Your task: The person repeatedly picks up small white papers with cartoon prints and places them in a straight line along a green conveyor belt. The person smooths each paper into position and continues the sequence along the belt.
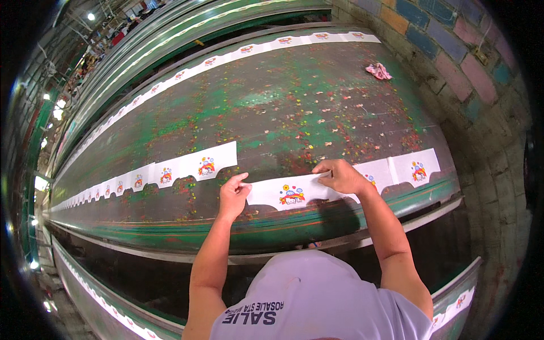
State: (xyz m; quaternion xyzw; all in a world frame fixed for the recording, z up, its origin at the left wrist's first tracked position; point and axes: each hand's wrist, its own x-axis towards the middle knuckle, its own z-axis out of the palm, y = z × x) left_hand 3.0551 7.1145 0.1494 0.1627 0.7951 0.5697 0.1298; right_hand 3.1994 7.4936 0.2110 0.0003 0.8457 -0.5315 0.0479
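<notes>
A white printed fabric piece [266, 193] with a scalloped lower edge and a small colourful cartoon print lies along the near side of the long table [272, 119]. At its left end, my left hand [231, 196] has its fingers curled, with thumb and fingertips at the edge. My right hand [343, 177] pinches the upper edge farther right, its thumb and index finger together. Part of the fabric is hidden beneath my right hand and forearm. Similar printed pieces continue beyond my right hand, ending in a white piece [429, 161] near the table's right end.
To the left, a row of white printed pieces [190, 164] runs into the distance. Another white row [226, 55] follows the table's far edge. A crumpled pink cloth [378, 71] rests at far right, near a painted block wall [453, 56]. Paint specks cover the tabletop.
</notes>
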